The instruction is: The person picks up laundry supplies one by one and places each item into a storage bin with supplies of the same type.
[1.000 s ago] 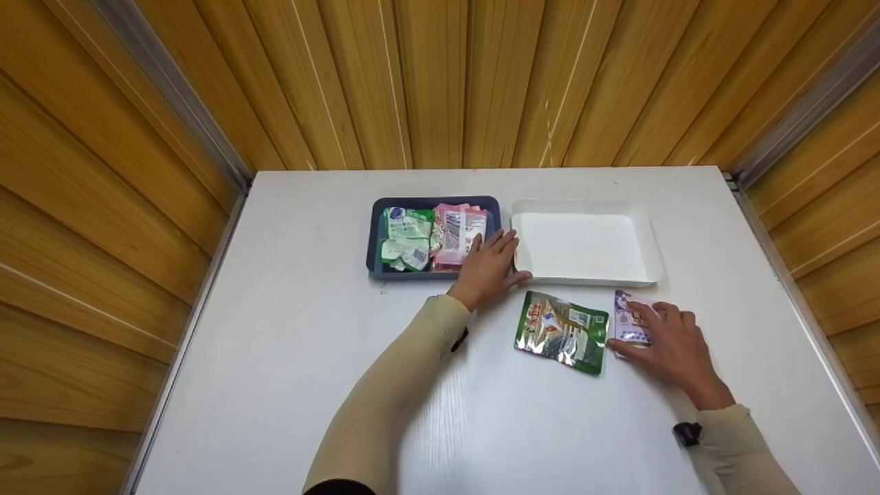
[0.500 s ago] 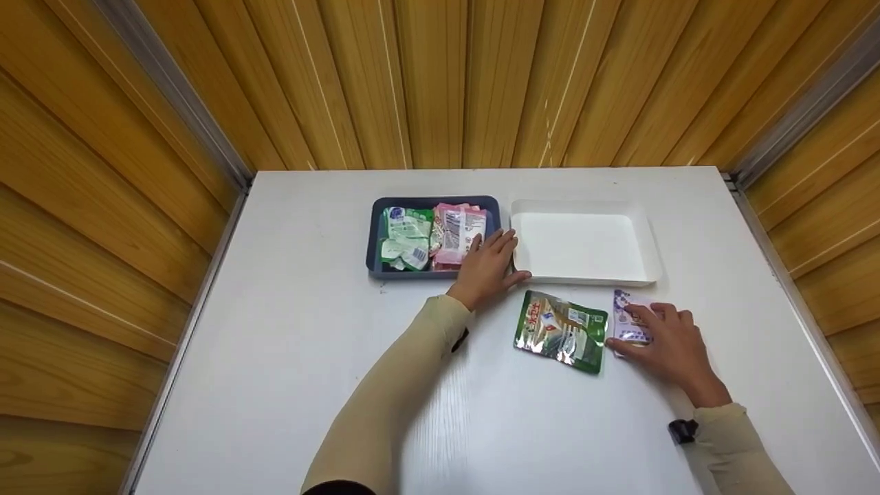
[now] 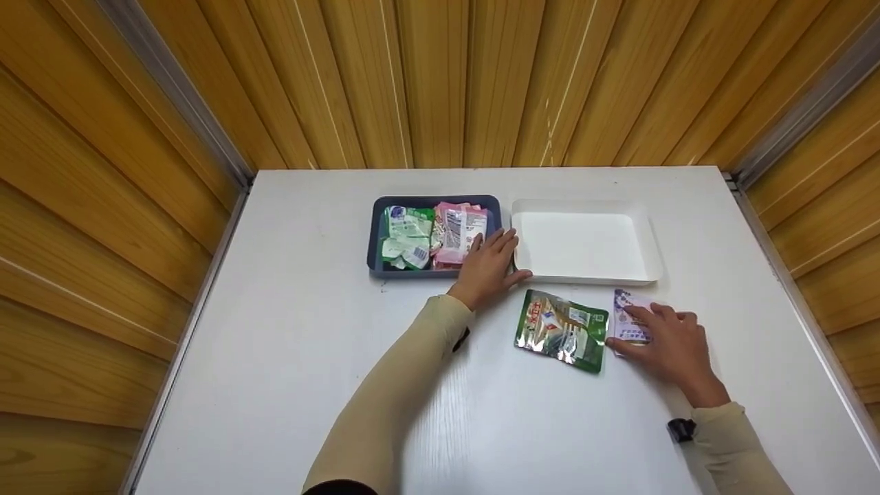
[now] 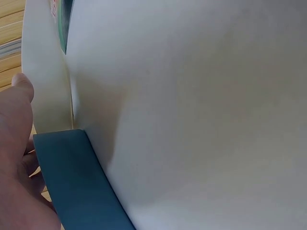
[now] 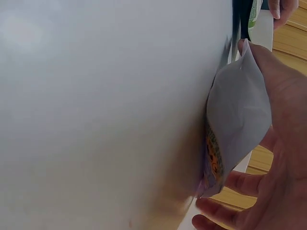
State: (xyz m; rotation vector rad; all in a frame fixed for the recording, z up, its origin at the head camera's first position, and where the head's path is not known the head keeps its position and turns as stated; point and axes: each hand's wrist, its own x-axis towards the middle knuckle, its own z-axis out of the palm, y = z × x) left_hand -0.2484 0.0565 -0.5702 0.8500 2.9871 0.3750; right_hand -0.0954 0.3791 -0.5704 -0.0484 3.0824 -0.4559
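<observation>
My left hand (image 3: 485, 269) rests over the meeting sides of a dark blue tray (image 3: 405, 274) and a white tray (image 3: 584, 280), fingers fairly straight. Its thumb lies along the white tray's near rim. Beside the trays, my right hand (image 3: 672, 348) holds a purple-and-white pouch (image 3: 631, 328) on the table, with the thumb at its left edge and the fingers bent over it. In the right wrist view the pouch's pale end (image 5: 240, 105) shows between thumb and fingers. Just left of it a green-and-silver pouch (image 3: 562, 331) lies flat, close to the thumb.
Green-and-white packets (image 3: 405, 237) and pink packets (image 3: 457, 230) lie in the dark blue tray. Nothing is seen in the white tray. Both trays stand on a white table (image 3: 289, 330), bounded by wood-look panels (image 3: 440, 82) at the back and sides.
My right hand has shifted very slightly left, staying at the purple-and-white pouch. The left hand, the trays and the green-and-silver pouch keep practically the same places.
</observation>
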